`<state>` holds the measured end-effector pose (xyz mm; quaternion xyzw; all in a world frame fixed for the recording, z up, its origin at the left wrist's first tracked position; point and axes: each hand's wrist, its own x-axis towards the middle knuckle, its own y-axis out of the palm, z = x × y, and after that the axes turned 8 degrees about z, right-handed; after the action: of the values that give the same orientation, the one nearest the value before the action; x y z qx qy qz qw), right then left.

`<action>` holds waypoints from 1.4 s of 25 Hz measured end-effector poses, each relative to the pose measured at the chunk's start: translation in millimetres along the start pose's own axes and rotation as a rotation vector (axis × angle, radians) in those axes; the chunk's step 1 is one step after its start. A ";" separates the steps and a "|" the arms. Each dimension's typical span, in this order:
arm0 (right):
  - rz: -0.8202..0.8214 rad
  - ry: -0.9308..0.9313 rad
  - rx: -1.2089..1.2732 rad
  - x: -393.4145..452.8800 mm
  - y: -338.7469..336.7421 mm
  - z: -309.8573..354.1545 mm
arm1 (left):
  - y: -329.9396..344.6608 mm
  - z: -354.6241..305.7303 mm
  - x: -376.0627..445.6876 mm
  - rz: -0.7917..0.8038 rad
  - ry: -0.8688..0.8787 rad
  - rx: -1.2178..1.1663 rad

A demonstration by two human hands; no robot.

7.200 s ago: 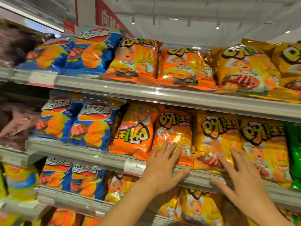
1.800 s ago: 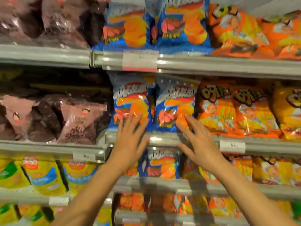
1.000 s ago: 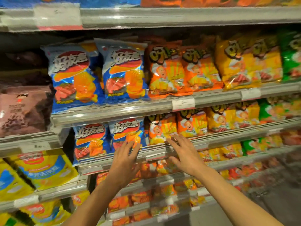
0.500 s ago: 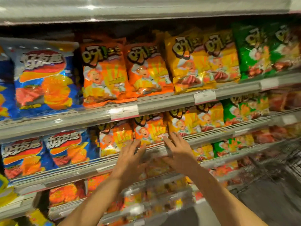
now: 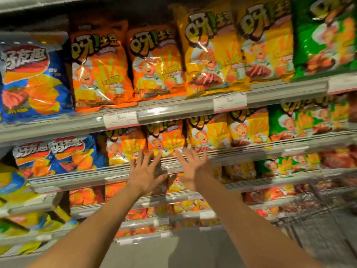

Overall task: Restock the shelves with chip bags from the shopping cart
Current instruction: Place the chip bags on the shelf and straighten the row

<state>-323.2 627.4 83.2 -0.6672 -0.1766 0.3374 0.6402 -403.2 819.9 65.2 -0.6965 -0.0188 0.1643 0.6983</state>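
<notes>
Both of my hands are raised flat toward the shelving, fingers spread and empty. My left hand (image 5: 144,170) and my right hand (image 5: 193,165) hover side by side at the front rail of a middle shelf (image 5: 241,154), just below small orange chip bags (image 5: 166,138). Larger orange chip bags (image 5: 100,68) and yellow chip bags (image 5: 212,51) stand upright on the shelf above (image 5: 173,109). Part of the wire shopping cart (image 5: 320,209) shows at the lower right; its contents are blurred.
Blue chip bags (image 5: 32,80) fill the left of the shelves and green bags (image 5: 324,39) the right. White price tags (image 5: 120,119) clip to the rails. Lower shelves hold more orange, yellow and red bags. Grey floor (image 5: 173,252) lies below.
My view has swung right along the shelves, from the blue bags to the orange, yellow and green ones. Both hands have stayed spread and empty, now closer together at a lower shelf rail.
</notes>
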 end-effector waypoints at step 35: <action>-0.178 0.088 0.246 -77.2 50.4 -282.6 | -5.3 -239.8 39.4 -0.123 0.014 0.036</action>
<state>-196.8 362.1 38.1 -0.5794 -0.1643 0.2689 0.7517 -303.6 598.3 55.5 -0.6823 -0.0539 0.1164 0.7197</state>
